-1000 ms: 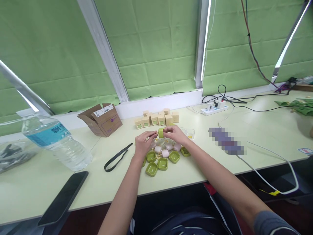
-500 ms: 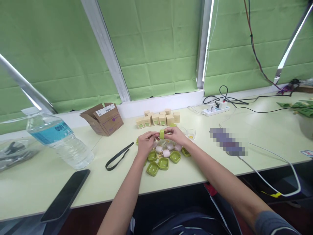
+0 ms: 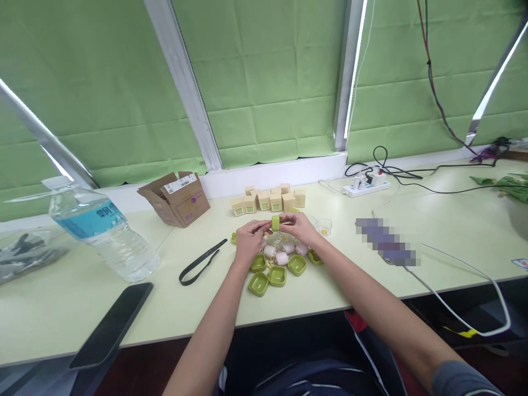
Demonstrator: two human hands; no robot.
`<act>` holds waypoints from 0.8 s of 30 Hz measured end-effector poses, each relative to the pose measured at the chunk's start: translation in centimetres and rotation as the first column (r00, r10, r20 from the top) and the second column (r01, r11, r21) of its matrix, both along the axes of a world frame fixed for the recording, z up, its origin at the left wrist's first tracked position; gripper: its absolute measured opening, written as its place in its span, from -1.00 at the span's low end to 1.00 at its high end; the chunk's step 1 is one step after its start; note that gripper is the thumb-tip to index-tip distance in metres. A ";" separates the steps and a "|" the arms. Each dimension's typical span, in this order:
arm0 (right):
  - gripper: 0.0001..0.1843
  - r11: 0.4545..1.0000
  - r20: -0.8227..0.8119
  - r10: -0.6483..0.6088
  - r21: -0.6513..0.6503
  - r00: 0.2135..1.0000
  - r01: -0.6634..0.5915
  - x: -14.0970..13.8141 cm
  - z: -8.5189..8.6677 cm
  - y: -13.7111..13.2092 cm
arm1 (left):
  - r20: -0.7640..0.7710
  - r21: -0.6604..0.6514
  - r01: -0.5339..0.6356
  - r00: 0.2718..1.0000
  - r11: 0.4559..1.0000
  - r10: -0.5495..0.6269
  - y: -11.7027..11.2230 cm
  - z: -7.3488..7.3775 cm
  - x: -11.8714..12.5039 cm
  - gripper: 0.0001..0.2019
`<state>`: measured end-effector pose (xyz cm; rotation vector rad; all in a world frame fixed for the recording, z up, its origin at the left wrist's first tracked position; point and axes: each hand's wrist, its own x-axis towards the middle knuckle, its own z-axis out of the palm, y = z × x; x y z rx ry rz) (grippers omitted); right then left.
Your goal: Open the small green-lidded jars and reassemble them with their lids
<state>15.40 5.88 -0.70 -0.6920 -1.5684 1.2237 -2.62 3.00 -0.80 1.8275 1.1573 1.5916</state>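
Note:
Between my two hands, above the middle of the table, is a small green square case. The fingers of my left hand pinch its left side. My right hand grips it from the right. Below my hands lie several open green case halves, hollow side up, in a loose group. Several pale pink rounded pieces with small yellow parts lie just behind them. Clear plastic cases sit right of my right hand, one with something yellow inside. My fingers partly hide the held case.
Several small beige boxes stand at the back. An open cardboard box, a black strap, a water bottle and a phone are on the left. A power strip and a blurred-out device with a white cable lie right.
The whole view has shifted slightly. Both hands keep their hold on the green case with almost no visible movement.

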 end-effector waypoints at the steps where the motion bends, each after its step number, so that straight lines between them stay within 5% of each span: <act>1: -0.61 1.000 0.005 -0.001 0.010 1.000 0.001 0.0 0.0 0.0 | -0.032 0.021 0.003 0.999 1.000 -0.002 0.0 0.0 -0.1 -0.84; 7: -0.68 0.999 0.010 -0.014 0.045 1.000 0.014 -0.1 0.0 0.0 | -0.187 0.123 0.013 0.982 0.992 0.010 -0.1 0.5 -0.4 -0.74; 13: -0.80 0.997 0.049 -0.002 0.083 0.999 -0.002 -0.1 -0.1 -0.2 | -0.263 0.120 0.155 0.957 0.981 -0.119 -0.8 0.8 -0.2 -0.57; 24: -0.86 0.991 0.093 -0.025 0.131 0.995 0.013 -0.1 -0.2 -0.2 | -0.289 0.141 0.167 0.950 0.976 -0.121 -1.1 0.9 0.1 -0.65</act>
